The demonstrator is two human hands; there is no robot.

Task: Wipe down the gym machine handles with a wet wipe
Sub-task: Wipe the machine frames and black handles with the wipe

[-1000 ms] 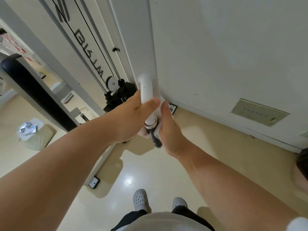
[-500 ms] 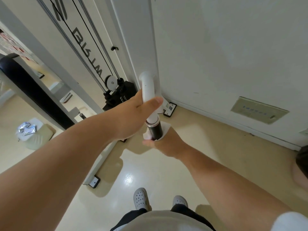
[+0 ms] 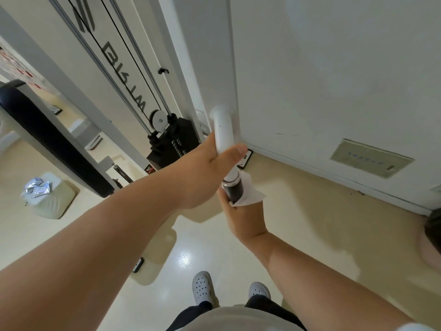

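Head view: the white tubular machine handle with a black rubber grip end (image 3: 225, 149) is running near-to-far, its black end pointing toward the viewer. The left hand (image 3: 205, 168) is clasping the white section. The right hand (image 3: 241, 216) is pressing a white wet wipe (image 3: 249, 193) around the black end. The white wall panel (image 3: 334, 80) is standing just right; glossy beige floor (image 3: 298, 223) is lying open below.

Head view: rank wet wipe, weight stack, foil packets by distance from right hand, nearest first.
From the right hand:
1. wet wipe, in its grip, around the black handle end.
2. weight stack, up-left, behind the left hand.
3. foil packets, far left, on a floor container.
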